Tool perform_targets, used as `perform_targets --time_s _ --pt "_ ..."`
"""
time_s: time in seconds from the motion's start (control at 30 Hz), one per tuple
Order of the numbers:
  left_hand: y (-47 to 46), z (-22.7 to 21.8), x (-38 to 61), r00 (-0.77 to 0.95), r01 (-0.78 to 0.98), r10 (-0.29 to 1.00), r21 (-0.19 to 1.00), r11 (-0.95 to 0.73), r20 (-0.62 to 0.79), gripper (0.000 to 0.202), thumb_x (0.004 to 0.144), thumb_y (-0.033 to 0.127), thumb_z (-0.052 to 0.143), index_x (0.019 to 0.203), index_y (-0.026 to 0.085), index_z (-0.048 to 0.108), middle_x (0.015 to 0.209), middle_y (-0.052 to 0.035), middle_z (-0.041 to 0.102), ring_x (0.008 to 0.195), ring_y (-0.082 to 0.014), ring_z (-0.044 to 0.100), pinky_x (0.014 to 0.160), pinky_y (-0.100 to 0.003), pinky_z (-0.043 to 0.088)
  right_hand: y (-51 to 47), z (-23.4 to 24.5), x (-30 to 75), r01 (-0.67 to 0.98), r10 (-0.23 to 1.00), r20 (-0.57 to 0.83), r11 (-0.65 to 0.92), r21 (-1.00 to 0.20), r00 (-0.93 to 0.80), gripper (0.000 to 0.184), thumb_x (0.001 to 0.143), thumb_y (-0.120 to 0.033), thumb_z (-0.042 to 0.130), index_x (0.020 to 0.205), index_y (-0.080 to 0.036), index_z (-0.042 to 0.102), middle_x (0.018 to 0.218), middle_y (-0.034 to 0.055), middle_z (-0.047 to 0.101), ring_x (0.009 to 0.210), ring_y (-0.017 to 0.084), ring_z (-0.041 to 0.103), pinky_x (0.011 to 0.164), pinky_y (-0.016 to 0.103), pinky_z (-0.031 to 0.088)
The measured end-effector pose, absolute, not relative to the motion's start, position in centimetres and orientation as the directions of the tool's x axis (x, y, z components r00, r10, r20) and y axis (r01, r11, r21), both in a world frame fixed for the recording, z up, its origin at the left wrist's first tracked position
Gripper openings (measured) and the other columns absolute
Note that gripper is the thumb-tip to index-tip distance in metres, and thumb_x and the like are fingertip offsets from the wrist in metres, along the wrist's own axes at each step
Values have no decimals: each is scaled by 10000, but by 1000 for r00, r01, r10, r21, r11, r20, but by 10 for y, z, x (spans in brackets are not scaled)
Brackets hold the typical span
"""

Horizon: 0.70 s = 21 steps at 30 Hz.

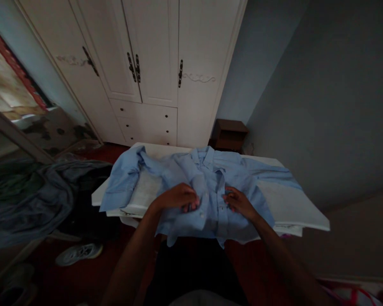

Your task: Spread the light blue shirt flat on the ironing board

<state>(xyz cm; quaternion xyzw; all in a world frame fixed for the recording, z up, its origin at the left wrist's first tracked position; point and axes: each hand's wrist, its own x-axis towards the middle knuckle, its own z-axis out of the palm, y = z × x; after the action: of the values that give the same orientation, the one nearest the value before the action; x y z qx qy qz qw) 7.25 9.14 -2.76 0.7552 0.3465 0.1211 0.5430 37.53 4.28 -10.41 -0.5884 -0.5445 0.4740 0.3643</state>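
White wardrobe doors (159, 51), four of them, stand at twelve o'clock. One blue button-up shirt (212, 187) lies on one white counter (301, 208), already spread out, but its front is unbuttoned. One left hand (180, 196) touches it at nine o'clock of the gap, one right hand (239, 201) at three. Both curl; I cannot tell if either grip is clamped.

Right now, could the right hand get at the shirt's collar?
Probably yes: the collar lies a little beyond the right hand, at the top of the shirt, and nothing visible stands between them.
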Motion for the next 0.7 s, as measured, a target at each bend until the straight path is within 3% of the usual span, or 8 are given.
perform_targets --time_s 0.03,0.1,0.17,0.23,0.27,0.4,0.57,0.7 --pt "93 -25 78 763 436 606 872 -224 -226 327 796 454 557 687 167 670 617 -28 641 497 -133 537 504 -254 400 44 -105 377 270 984 -175 -159 -950 -35 658 707 -551 666 1202 -159 481 655 -44 575 364 78 448 329 211 302" --pt "104 -20 85 679 540 719 762 -357 -144 373 813 495 553 685 169 680 654 -47 669 572 -160 589 558 -268 433 43 -105 378 240 979 -194 -175 -955 -57 652 692 -537 687 1181 -159 481 657 -51 570 375 77 457 325 201 298" --pt "126 -18 89 469 686 882 607 -400 51 405 873 495 477 802 169 707 775 -70 707 728 -190 643 677 -285 474 42 -102 378 236 973 -215 -189 -953 -89 625 685 -508 705 1154 -158 486 644 -59 558 401 77 473 340 193 313" --pt "155 -17 86 338 828 934 435 -354 116 408 923 437 399 1011 167 693 990 -92 715 922 -202 655 823 -292 482 42 -97 379 235 958 -256 -221 -946 -128 603 688 -497 699 1140 -160 484 655 -55 567 424 85 499 352 194 333" --pt "170 -18 82 309 887 946 330 -323 96 402 935 399 373 1114 177 657 1096 -94 694 1023 -198 637 893 -287 467 43 -94 380 234 949 -276 -237 -943 -152 599 694 -496 686 1146 -163 479 673 -47 579 436 92 515 355 197 343" --pt "227 -25 46 212 955 977 211 -210 10 486 893 344 422 1304 107 529 1303 -213 574 1197 -312 553 966 -423 439 59 -80 393 262 949 -261 -209 -942 -179 574 713 -462 641 1176 -168 474 727 -25 600 442 95 526 343 191 325" --pt "270 -32 -19 247 964 947 146 -221 -204 486 744 485 603 1075 137 677 1172 -188 665 1084 -310 619 912 -361 462 104 -60 426 387 998 -45 -27 -922 -38 489 765 -438 559 1167 -165 504 783 6 616 470 99 537 365 196 341" --pt "278 -30 -50 321 946 865 165 -277 -385 498 645 567 664 937 166 708 1059 -156 705 940 -274 653 786 -310 477 155 -54 456 688 995 87 27 -725 53 377 819 -311 460 1152 -152 534 862 60 672 627 157 635 527 264 495"
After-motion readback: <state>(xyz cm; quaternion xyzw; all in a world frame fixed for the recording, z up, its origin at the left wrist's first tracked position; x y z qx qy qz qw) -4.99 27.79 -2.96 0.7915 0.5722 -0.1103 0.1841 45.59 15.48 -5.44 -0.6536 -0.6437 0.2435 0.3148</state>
